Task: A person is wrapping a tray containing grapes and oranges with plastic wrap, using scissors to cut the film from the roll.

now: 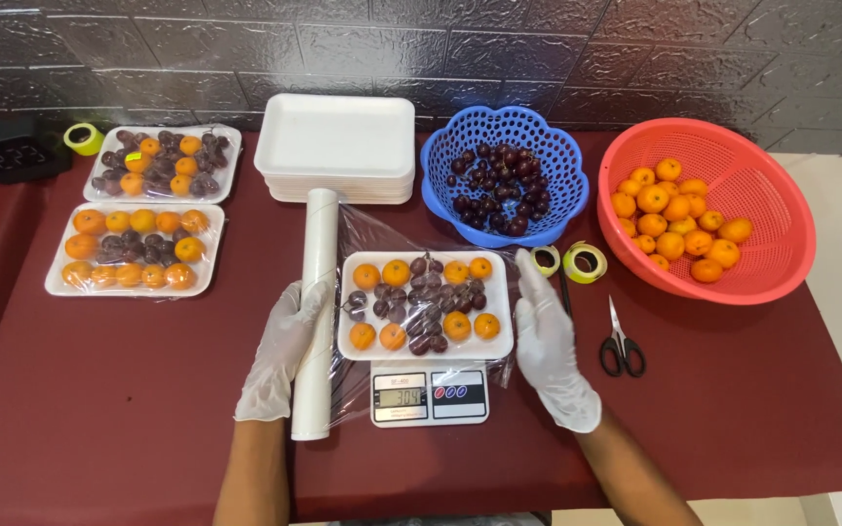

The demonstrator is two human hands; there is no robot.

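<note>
A white foam tray (502,341) filled with small oranges and dark grapes sits on a kitchen scale (429,394), with clear cling film (364,231) spread under it. My left hand (280,353), in a white glove, rests against the cling film roll (318,302) lying upright-to-me at the tray's left. My gloved right hand (550,343) lies flat along the tray's right edge, fingers extended, touching the film there.
Two wrapped fruit trays (58,278) (99,185) sit at the left. A stack of empty foam trays (335,146), a blue basket of grapes (557,161) and a red basket of oranges (762,209) line the back. Tape rolls (585,262) and scissors (621,343) lie at the right.
</note>
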